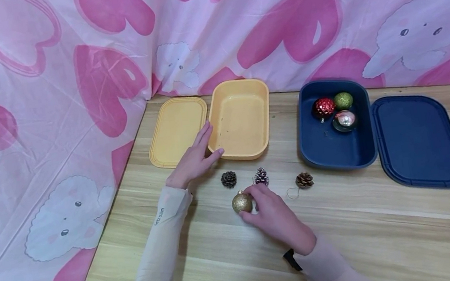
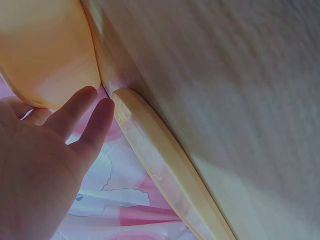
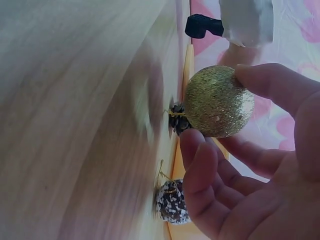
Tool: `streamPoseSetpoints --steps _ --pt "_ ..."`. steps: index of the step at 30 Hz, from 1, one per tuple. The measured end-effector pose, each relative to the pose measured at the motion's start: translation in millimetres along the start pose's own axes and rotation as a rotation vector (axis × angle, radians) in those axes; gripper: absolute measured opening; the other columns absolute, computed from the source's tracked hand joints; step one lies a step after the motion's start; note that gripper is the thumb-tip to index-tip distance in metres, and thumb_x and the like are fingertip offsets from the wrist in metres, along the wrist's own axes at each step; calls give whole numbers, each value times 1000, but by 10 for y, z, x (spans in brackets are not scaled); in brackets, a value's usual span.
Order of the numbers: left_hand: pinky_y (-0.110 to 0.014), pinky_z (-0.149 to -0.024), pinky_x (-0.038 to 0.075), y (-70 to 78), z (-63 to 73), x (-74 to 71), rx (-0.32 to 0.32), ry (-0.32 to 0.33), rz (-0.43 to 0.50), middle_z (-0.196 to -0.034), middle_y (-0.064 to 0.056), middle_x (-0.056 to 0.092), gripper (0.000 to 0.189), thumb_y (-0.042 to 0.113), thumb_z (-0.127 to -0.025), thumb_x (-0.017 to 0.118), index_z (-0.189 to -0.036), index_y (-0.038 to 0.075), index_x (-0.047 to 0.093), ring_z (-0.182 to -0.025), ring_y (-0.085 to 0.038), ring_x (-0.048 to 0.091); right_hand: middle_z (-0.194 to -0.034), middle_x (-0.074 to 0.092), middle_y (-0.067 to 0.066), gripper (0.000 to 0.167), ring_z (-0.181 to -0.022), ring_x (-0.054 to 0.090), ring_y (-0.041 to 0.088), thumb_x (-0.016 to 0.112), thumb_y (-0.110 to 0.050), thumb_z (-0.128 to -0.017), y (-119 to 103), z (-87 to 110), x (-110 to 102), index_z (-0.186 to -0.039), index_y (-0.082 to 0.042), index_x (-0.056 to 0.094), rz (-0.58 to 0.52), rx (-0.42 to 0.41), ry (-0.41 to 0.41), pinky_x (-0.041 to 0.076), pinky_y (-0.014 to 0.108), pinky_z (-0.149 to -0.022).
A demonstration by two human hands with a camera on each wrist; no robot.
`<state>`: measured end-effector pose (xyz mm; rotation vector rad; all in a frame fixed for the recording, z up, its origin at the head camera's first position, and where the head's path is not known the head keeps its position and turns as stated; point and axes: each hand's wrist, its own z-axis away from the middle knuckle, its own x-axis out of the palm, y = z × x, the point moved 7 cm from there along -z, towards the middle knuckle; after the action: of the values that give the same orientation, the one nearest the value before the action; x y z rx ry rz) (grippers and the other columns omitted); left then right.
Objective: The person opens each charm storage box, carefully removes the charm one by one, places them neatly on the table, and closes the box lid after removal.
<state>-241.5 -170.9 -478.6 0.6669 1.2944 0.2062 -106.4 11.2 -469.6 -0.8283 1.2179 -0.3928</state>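
Observation:
My right hand (image 1: 273, 212) pinches a gold glitter bauble (image 1: 241, 202) between thumb and fingers, close over the wooden table. In the right wrist view the bauble (image 3: 219, 102) shows its rough sparkling surface. My left hand (image 1: 195, 159) reaches to the near left corner of the yellow box (image 1: 265, 147), its fingers extended along the box's side. Just beyond the bauble lie a dark pinecone (image 1: 228, 179) and a white-tipped pinecone (image 1: 261, 176), the latter partly behind my right fingers. Another brown pinecone (image 1: 304, 180) with a string loop lies to the right.
A yellow lid (image 1: 177, 132) lies left of the yellow box. To the right, a navy box (image 1: 327, 151) holds a red bauble (image 1: 324, 107), a green bauble (image 1: 343, 100) and a shiny silvery-pink bauble (image 1: 345, 121). Its navy lid (image 1: 420, 140) lies beside it. A pink patterned curtain (image 1: 203, 30) hangs behind.

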Motion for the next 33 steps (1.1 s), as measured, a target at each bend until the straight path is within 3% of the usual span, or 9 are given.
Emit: streamPoseSetpoints --steps 7,19,33 --pt "-44 -116 31 -3 -4 3 2 1 2 -161 18 -7 83 61 -94 42 -157 22 6 -144 -30 30 -104 59 4 42 -81 55 13 76 -30 -79 -7 -28 57 -112 -8 62 16 38 -26 50 29 -71" --pt "-45 -116 32 3 -5 3 6 -1 7 -162 17 -7 83 61 -94 43 -157 21 6 -147 -28 25 -103 60 5 41 -80 57 14 73 -32 -81 6 -73 113 -113 -7 62 50 64 -29 51 29 -70" --pt "-46 -115 33 -4 -5 4 7 7 13 -161 19 -7 83 60 -94 44 -157 21 7 -144 -31 30 -101 61 7 41 -78 57 16 70 -33 -84 -35 -129 120 -112 -4 63 75 65 1 52 29 -67"
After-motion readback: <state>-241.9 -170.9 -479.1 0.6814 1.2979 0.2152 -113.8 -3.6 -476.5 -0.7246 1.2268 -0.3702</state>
